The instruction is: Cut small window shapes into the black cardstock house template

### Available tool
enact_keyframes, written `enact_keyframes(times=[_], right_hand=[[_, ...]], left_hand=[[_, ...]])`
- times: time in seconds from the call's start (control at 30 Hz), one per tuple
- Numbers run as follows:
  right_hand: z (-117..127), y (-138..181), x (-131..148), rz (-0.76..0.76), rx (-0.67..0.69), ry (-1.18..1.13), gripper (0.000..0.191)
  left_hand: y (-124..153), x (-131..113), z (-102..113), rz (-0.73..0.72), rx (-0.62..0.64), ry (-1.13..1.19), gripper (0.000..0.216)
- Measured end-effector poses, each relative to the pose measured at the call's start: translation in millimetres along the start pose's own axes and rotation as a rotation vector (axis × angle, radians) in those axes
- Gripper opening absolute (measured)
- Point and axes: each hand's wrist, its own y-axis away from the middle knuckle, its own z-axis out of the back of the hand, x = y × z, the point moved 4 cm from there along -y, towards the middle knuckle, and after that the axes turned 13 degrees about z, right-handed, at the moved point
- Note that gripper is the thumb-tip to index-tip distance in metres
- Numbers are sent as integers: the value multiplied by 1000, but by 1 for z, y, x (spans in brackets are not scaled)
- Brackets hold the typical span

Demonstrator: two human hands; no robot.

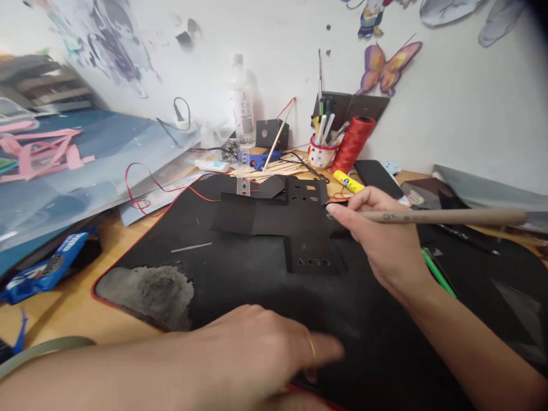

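Observation:
My right hand (383,240) is closed around a long tan pen-like stick (462,216), which points out to the right with faint marks printed on it. The end near the fingertips is hidden, so its kind cannot be told. Just left of those fingertips lies an unfolded black card cutout (274,220) with small shaped holes in two of its flaps. Blurred by motion, my left hand (265,348) is low over the front of the black mat (240,285). Its index finger, wearing a yellow ring, stretches rightward; the other fingers are mostly hidden, and nothing shows in it.
Behind the cutout are a clear stencil ruler (244,177), a blue glue gun (259,160), wooden sticks (295,166), a bottle (242,105), a pen cup (322,153), red thread spool (353,142) and yellow glue stick (348,181). A green cutter (439,273) lies right; a blue wrapper (51,268) left.

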Motion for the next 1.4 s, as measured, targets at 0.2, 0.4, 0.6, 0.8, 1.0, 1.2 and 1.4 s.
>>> enact_keyframes(times=[0.2,0.4,0.6,0.8,1.0,1.2,1.4], right_hand=[[-7,7,-12,-139,161,12,31],[-14,12,-33,-256,198,58,26],[-17,10,-47,-160,290,158,22],[-17,9,-51,-128,305,250,23],[-18,12,-56,-139,331,249,25],[-18,12,-57,-147,353,249,25],[-21,9,-53,-169,357,292,25]], left_hand=[[-29,32,11,-136,-452,-725,37],[-52,46,-14,-103,-551,-990,36],[-54,24,-20,-117,-647,-1037,35],[-61,30,-23,-142,-686,-947,35],[-59,32,-24,-158,-695,-903,37],[-60,33,-24,-158,-693,-875,38],[-59,30,-20,-151,-686,-899,38]])
